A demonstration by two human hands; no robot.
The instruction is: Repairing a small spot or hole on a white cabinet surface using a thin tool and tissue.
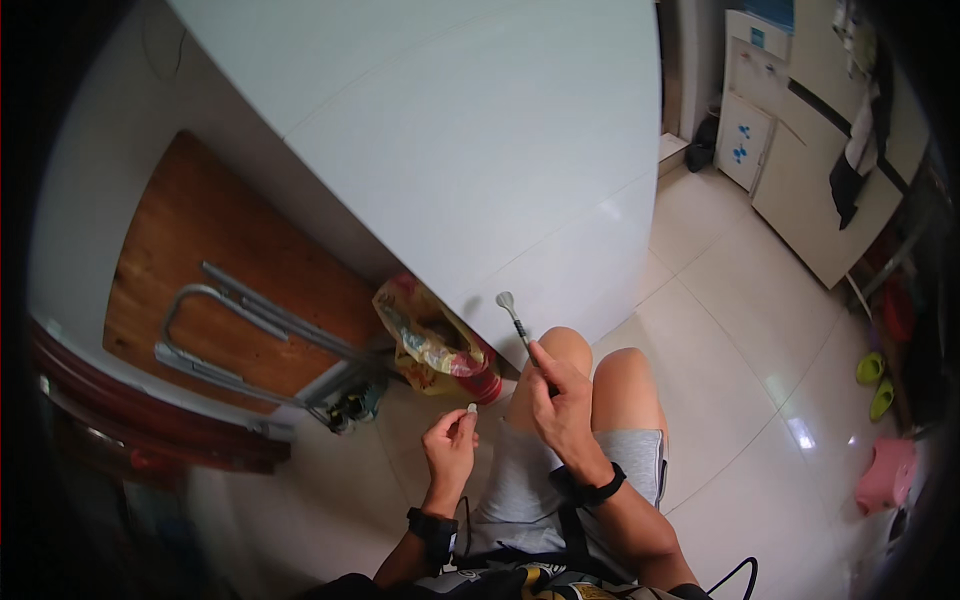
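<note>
My right hand (562,400) is closed around the handle of a slim metal tool (514,316), which has a rounded silver head and a dark ridged shaft. Its head points up and away from me, in front of a large white panel (480,170). Lower and to the left, my left hand (450,445) pinches a small whitish piece (472,408) between thumb and finger; its exact kind is too small to make out. The two hands are apart, the right one above my thigh. Both wrists wear black bands.
Left of the panel, a yellow patterned bag (415,335) stands on the floor beside a red cylindrical object (482,383). A folded wooden table (210,270) with metal legs leans on the wall. At right are a cabinet (800,190), green slippers (875,385) and a pink stool (885,475).
</note>
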